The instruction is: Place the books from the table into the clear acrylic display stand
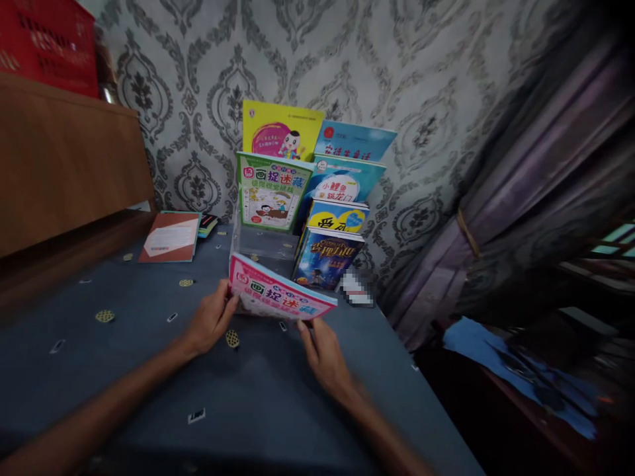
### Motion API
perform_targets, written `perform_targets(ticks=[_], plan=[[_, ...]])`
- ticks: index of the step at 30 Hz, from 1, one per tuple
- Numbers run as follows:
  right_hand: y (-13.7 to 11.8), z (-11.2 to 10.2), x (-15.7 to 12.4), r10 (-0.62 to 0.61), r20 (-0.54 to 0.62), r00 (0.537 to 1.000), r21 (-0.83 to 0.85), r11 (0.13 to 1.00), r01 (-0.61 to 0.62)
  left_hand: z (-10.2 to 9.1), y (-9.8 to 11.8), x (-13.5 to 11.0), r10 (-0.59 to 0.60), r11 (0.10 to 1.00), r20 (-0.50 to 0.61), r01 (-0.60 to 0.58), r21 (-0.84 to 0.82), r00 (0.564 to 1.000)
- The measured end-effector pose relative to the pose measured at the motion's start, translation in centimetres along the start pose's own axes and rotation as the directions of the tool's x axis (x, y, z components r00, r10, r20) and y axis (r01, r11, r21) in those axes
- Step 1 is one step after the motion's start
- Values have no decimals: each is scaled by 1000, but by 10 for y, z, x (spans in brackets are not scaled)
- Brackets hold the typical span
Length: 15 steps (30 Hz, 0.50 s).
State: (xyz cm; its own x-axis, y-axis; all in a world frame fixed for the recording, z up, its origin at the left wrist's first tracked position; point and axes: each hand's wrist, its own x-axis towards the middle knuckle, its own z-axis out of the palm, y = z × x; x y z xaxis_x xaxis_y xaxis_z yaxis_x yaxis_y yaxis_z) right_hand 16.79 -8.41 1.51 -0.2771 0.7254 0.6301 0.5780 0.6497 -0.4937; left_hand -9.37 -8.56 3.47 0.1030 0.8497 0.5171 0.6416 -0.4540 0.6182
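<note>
A pink-covered children's book (278, 291) is gripped at its two sides, tilted, just in front of a clear stepped book stand (262, 244). My left hand (212, 318) is closed on the book's left edge, thumb on the cover. At its lower right edge, my right hand (325, 354) is closed too. Behind it on the stand, a green picture book (274, 195) leans below a yellow book (282, 129). The right column holds a light blue book (356, 140), a teal book (347, 177), a yellow-and-blue book (337, 217) and a dark blue book (327, 261).
A brown-and-white book (171, 237) lies on the dark blue tablecloth (139, 370), beside darker books (207, 225). A wooden cabinet (69, 158) with a red basket (49, 46) stands left. A blurred-out item (358, 289) sits right of the stand, near a purple curtain (516, 192).
</note>
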Motion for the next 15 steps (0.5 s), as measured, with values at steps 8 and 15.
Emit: perform_targets(ticks=[8, 15], plan=[[2, 13, -1, -62, -51, 997, -30, 998, 60, 15, -24, -10, -46, 999, 2, 46, -29, 999], [7, 20, 12, -12, -85, 996, -34, 999, 9, 16, -27, -9, -75, 996, -31, 74, -40, 997]])
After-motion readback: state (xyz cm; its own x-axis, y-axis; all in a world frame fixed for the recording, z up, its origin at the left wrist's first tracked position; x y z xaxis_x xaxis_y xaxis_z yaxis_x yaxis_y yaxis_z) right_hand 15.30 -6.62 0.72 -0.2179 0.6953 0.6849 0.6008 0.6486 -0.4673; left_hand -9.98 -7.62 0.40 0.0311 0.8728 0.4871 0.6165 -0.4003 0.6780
